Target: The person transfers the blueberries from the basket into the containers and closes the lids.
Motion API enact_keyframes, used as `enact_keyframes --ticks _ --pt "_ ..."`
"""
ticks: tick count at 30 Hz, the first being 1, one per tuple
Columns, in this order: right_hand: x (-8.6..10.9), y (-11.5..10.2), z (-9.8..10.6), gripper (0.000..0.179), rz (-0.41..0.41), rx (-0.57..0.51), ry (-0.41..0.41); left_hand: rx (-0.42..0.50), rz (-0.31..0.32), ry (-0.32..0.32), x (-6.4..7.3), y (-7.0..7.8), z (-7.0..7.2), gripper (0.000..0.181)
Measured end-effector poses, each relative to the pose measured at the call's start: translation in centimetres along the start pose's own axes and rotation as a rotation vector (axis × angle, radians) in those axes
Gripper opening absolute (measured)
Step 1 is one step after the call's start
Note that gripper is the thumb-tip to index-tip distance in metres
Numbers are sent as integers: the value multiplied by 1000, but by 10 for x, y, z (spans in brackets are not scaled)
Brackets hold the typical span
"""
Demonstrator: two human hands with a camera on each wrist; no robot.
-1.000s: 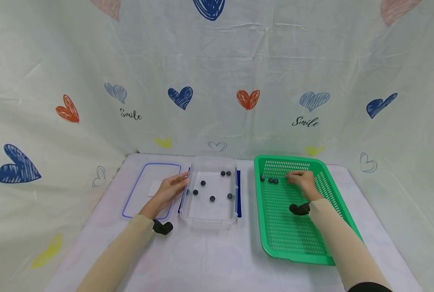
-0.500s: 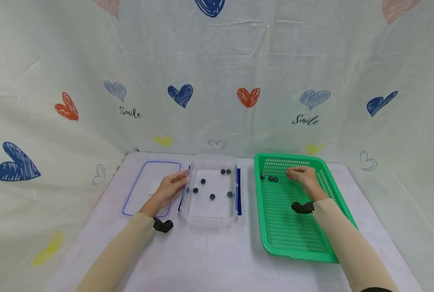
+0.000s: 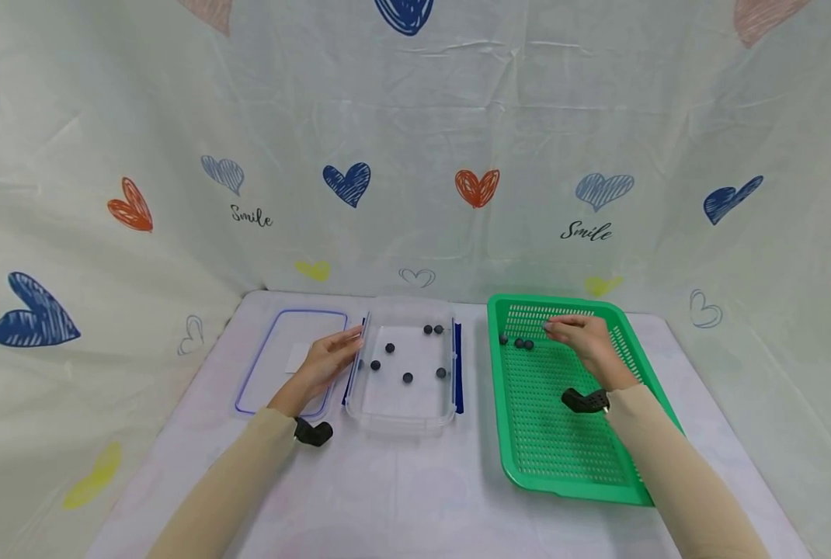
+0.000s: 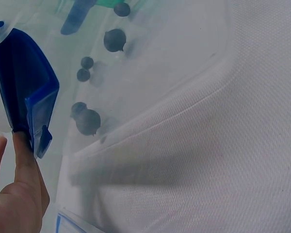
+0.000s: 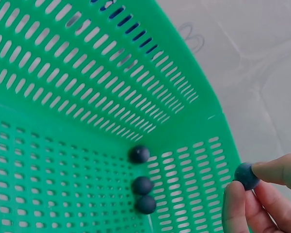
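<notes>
My right hand (image 3: 586, 341) pinches a small dark blue ball (image 5: 246, 175) between thumb and fingertips, above the far part of the green basket (image 3: 502, 419). Below it, dark balls (image 5: 143, 186) lie along the basket's wall. To the left stands a clear plastic box (image 3: 401, 423), uncovered, with several dark balls (image 3: 408, 378) scattered on its floor. My left hand (image 3: 321, 365) rests with fairly straight fingers against the box's left side. In the left wrist view a fingertip touches the blue latch (image 4: 41, 92) hanging there.
A clear lid with a blue rim (image 3: 276, 312) lies left of the box, partly under my left forearm. Another blue latch (image 3: 459, 369) hangs on the box's right side. A curtain printed with hearts (image 3: 415, 124) stands behind the white-covered table (image 3: 401, 497).
My right hand has risen slightly from the basket's floor with the ball in its fingertips. My left hand has stayed at the box's side.
</notes>
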State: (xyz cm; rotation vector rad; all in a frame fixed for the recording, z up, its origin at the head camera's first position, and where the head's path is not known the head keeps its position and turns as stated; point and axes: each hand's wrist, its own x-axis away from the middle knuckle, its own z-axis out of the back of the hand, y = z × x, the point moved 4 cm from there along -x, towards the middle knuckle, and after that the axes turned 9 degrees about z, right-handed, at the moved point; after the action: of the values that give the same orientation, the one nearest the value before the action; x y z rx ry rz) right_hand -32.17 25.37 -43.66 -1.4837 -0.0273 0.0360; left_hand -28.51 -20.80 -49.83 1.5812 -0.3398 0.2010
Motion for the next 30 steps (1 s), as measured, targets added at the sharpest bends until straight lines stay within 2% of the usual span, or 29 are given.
enact_keyframes --ticks 9,15,19,30 --pt "7 -17 -6 46 36 -91 -42 -7 -1 -3 -1 -1 1 53" --pt "9 -25 -12 54 36 -56 -58 4 -11 -13 -1 0 1 53" --pt "10 -30 -17 52 29 -53 -60 1 -12 -13 -1 0 1 54" --pt "12 -44 -35 50 45 -92 -95 -7 -1 -7 -1 -1 1 53"
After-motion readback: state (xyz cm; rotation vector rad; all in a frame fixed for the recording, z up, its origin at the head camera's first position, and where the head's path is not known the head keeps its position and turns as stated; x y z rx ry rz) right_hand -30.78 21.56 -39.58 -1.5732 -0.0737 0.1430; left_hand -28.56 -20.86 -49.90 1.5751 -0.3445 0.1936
